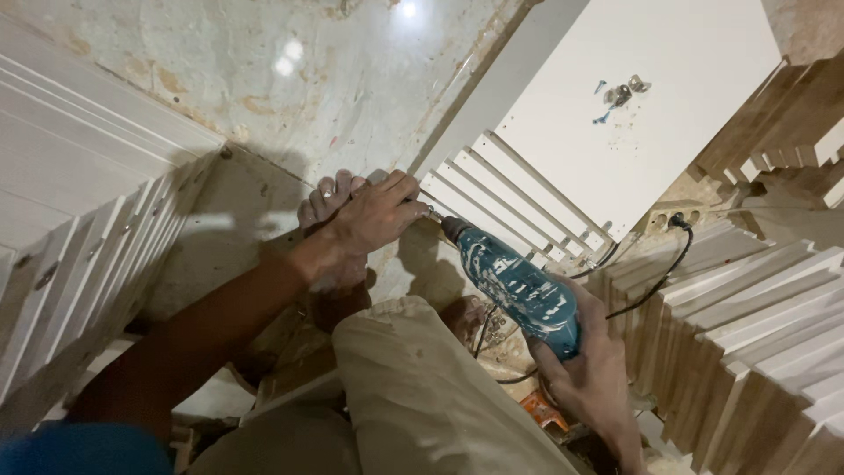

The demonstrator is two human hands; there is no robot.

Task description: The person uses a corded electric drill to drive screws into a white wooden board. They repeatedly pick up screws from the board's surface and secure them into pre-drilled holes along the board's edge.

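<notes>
- No packages, labels, signs or screens can be made out anywhere in this view.
- Nothing boxed, wrapped or printed is seen on the floor or among the stacked boards.
</notes>
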